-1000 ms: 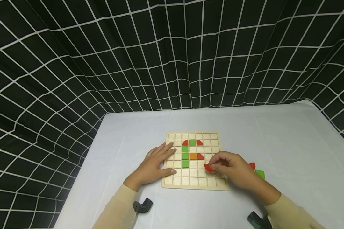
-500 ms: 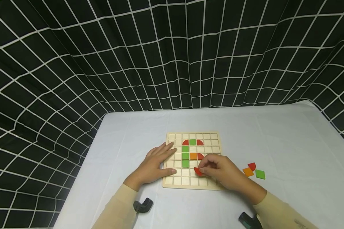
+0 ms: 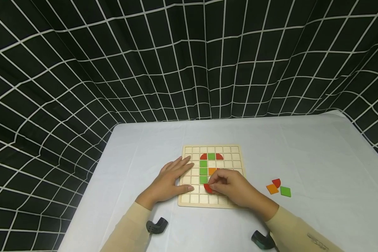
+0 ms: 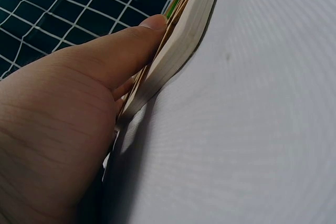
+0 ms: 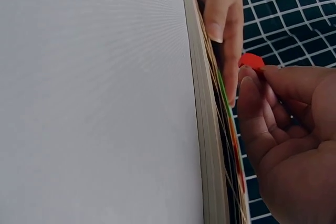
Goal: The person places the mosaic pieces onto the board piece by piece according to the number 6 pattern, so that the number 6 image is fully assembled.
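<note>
A wooden grid board lies on the table, with red, green and orange tiles set in its cells. The left hand rests on the board's left edge, fingers spread and straight; its thumb lies on the rim in the left wrist view. Between thumb and fingertips the right hand pinches a red rounded tile, just below the lowest green tile. The right wrist view shows that red tile at the fingertips. The right hand partly covers the board's lower right.
Right of the board lie a loose red tile, an orange tile and a green tile on the white-covered table. Dark devices sit at both wrists. A black curtain with white grid lines stands behind.
The right hand has moved left across the board with the red tile, to below the green column. The loose tiles at the right have come into fuller view. The left hand has stayed put.
</note>
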Demonstrator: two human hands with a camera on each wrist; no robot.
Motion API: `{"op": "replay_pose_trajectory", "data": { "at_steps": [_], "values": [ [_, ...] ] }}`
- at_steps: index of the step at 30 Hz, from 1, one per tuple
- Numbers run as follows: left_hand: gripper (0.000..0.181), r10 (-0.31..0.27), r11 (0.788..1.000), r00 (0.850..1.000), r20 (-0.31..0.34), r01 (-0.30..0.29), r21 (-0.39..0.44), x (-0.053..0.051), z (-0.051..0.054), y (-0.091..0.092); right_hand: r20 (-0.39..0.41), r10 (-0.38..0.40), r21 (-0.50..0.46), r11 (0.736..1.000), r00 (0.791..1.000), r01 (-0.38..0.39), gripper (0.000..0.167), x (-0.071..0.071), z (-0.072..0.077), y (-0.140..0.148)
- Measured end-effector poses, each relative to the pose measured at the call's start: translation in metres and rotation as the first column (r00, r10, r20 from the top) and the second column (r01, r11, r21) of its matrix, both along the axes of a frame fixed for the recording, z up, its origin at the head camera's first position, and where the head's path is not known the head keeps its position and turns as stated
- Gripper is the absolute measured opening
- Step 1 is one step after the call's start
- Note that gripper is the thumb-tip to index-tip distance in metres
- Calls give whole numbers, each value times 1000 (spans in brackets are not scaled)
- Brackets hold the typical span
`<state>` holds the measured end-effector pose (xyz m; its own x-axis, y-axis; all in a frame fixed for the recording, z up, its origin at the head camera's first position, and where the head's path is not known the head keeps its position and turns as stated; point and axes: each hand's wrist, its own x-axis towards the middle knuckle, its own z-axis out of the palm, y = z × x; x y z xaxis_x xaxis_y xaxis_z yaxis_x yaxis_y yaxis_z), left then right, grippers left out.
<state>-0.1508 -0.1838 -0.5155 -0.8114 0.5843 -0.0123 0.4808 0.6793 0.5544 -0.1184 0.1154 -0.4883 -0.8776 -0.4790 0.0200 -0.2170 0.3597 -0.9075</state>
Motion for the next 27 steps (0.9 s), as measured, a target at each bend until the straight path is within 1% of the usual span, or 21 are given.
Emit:
{"op": "replay_pose_trajectory", "data": {
  "at_steps": [8, 10, 15, 18, 23, 27],
  "values": [
    [85, -1, 1000, 1000, 2, 1, 0, 1, 0, 1, -3, -3, 9, 1000, 1000, 3, 5, -1, -4, -7],
    [85, 1, 1000, 1000, 2, -1, 1, 1, 0, 1, 8, -5, 7, 1000, 1000, 5, 8, -1, -5, -9],
    [84, 1, 1000, 1000, -3, -1, 0, 1, -2, 1, 28, -10, 10, 1000, 1000, 10, 9, -1, -9, -12],
    [84, 1, 1000, 1000, -6, -1, 1, 1, -2, 0, 15, -13, 8, 1000, 1000, 13, 8, -2, -11, -13],
    [85, -4, 1000, 1000, -4, 4, 7, 1, -2, 0, -24, -16, 49, 999, 1000, 17, 11, -3, -13, -16],
    [85, -3, 1000, 1000, -3, 3, 1, 0, -1, 0, -28, -13, 70, 997, 1000, 15, 10, -4, -13, -17]
  ]
}}
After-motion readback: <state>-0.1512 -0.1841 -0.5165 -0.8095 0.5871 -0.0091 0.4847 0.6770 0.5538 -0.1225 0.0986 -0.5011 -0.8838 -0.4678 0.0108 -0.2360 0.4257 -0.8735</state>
